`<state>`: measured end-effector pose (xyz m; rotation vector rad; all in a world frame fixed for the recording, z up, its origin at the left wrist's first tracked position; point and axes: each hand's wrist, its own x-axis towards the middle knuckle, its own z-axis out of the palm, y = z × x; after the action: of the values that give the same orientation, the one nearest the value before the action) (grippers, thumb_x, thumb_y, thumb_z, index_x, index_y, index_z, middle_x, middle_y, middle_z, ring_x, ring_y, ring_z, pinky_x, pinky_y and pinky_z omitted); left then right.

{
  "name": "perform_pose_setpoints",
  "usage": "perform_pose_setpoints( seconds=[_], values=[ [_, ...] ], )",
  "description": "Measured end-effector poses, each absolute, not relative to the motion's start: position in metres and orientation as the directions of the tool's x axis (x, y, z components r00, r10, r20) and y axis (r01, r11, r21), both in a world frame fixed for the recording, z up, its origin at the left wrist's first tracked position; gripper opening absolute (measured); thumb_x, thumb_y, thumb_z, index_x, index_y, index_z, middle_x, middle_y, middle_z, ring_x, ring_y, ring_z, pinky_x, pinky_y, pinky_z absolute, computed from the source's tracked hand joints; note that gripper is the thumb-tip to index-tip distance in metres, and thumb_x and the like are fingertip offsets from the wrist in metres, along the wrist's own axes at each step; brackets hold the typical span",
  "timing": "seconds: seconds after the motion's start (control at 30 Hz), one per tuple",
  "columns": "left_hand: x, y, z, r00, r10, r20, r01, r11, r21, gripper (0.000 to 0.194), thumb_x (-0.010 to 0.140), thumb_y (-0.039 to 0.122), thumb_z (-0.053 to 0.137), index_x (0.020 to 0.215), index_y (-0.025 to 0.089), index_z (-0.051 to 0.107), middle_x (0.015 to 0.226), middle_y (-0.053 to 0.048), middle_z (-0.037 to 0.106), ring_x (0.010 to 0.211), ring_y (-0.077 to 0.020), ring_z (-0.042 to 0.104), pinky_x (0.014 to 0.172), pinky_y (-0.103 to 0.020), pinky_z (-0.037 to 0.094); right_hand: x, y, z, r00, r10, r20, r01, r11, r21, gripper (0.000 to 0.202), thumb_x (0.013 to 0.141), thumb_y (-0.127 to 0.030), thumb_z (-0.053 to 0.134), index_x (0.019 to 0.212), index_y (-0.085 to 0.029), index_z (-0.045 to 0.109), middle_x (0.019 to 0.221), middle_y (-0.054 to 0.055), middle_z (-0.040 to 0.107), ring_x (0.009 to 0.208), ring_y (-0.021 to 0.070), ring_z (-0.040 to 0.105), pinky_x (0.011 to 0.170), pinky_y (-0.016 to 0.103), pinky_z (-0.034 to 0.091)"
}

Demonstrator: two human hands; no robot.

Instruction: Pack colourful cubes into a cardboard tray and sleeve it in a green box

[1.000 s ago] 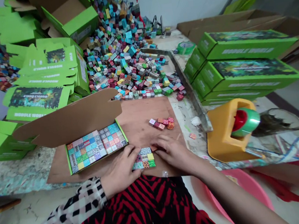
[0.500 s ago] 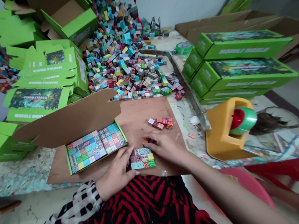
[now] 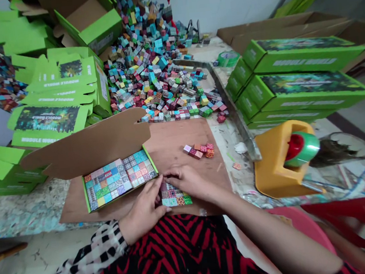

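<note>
A small block of patterned cubes point(image 3: 175, 197) lies on the brown board point(image 3: 176, 140) at the near edge. My left hand point(image 3: 144, 209) presses against its left side. My right hand point(image 3: 189, 182) lies over its top, fingers curled on the far edge. Just left stands an open green box point(image 3: 119, 178), its tray filled with a flat layer of cubes and its brown cardboard lid point(image 3: 87, 145) raised. A few loose cubes point(image 3: 200, 150) sit on the board beyond my right hand.
A big heap of loose cubes point(image 3: 158, 69) fills the back of the table. Flat green cartons point(image 3: 55, 94) pile at left, closed green boxes point(image 3: 294, 80) at right. A yellow tape dispenser point(image 3: 280, 161) with green tape stands right of the board.
My right hand has moved left from the block's right side onto its top and far edge. My left hand has stayed at the block's left side.
</note>
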<state>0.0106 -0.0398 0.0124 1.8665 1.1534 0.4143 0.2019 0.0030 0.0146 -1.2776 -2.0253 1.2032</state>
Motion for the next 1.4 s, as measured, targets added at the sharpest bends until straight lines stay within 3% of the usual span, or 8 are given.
perform_pose_setpoints(
  seconds=[0.17,0.37,0.5,0.7,0.8,1.03,1.23,1.4],
  values=[
    [0.011,-0.041,0.009,0.518,0.843,-0.146,0.548,-0.196,0.813,0.086,0.072,0.015,0.064,0.145,0.029,0.022,0.139,-0.010,0.036,0.080,-0.0133,0.057,0.081,-0.036,0.055,0.203,0.002,0.019,-0.489,0.872,-0.021,0.498,0.259,-0.828,0.024,0.084,-0.008,0.053,0.098,-0.018,0.070,0.089,0.005,0.067,0.082,0.0160,0.062,0.077,0.029,0.048],
    [0.014,-0.041,0.018,0.541,0.822,-0.178,0.600,-0.230,0.766,0.084,0.072,0.011,0.062,0.145,0.027,0.024,0.148,-0.010,0.028,0.121,-0.0263,0.047,0.097,-0.044,0.048,0.209,-0.008,0.017,-0.517,0.856,0.008,0.514,0.317,-0.797,0.025,0.084,-0.007,0.052,0.101,-0.017,0.067,0.090,0.006,0.064,0.085,0.0164,0.060,0.079,0.030,0.048],
    [0.017,-0.038,0.023,0.582,0.789,-0.194,0.598,-0.254,0.760,0.081,0.071,0.011,0.061,0.144,0.022,0.026,0.148,-0.012,0.029,0.131,-0.0290,0.037,0.102,-0.048,0.043,0.226,-0.004,0.015,-0.506,0.862,0.023,0.533,0.334,-0.777,0.027,0.087,-0.012,0.048,0.108,-0.018,0.064,0.098,0.006,0.066,0.091,0.0172,0.060,0.082,0.031,0.047],
    [0.020,-0.036,0.023,0.607,0.773,-0.186,0.591,-0.282,0.756,0.076,0.072,0.015,0.061,0.142,0.018,0.031,0.148,-0.014,0.029,0.136,-0.0291,0.030,0.110,-0.049,0.032,0.250,0.026,0.030,-0.101,0.990,0.103,0.983,0.115,-0.143,0.032,0.088,-0.033,0.053,0.111,-0.014,0.063,0.121,0.017,0.053,0.112,0.0351,0.041,0.086,0.048,0.037],
    [0.021,-0.036,0.022,0.591,0.784,-0.188,0.596,-0.267,0.757,0.077,0.072,0.016,0.061,0.142,0.020,0.031,0.150,-0.014,0.025,0.136,-0.0305,0.029,0.107,-0.050,0.036,0.245,0.030,0.033,-0.136,0.990,0.044,0.990,0.137,-0.039,0.031,0.091,-0.038,0.047,0.102,-0.017,0.067,0.126,0.014,0.051,0.115,0.0344,0.036,0.087,0.047,0.032],
    [0.022,-0.034,0.022,0.610,0.772,-0.180,0.583,-0.284,0.761,0.076,0.073,0.017,0.061,0.142,0.016,0.031,0.149,-0.015,0.028,0.137,-0.0301,0.027,0.109,-0.049,0.034,0.240,0.007,0.037,-0.475,0.878,-0.059,0.872,0.460,-0.164,0.031,0.095,-0.034,0.042,0.096,-0.021,0.070,0.093,0.009,0.059,0.093,0.0250,0.046,0.083,0.041,0.030],
    [0.021,-0.034,0.019,0.618,0.772,-0.153,0.578,-0.313,0.754,0.075,0.074,0.019,0.060,0.142,0.014,0.030,0.149,-0.017,0.027,0.138,-0.0287,0.026,0.111,-0.048,0.030,0.237,0.004,0.032,-0.554,0.827,-0.096,0.773,0.469,-0.427,0.028,0.091,-0.014,0.043,0.099,-0.015,0.070,0.087,0.009,0.060,0.084,0.0187,0.054,0.077,0.032,0.040],
    [0.021,-0.035,0.016,0.614,0.775,-0.152,0.583,-0.315,0.749,0.077,0.072,0.018,0.061,0.143,0.016,0.030,0.148,-0.016,0.029,0.137,-0.0291,0.028,0.110,-0.048,0.032,0.237,0.007,0.021,-0.553,0.833,0.026,0.613,0.428,-0.664,0.027,0.092,-0.015,0.043,0.103,-0.016,0.068,0.089,0.008,0.064,0.085,0.0171,0.059,0.076,0.030,0.047]
  ],
)
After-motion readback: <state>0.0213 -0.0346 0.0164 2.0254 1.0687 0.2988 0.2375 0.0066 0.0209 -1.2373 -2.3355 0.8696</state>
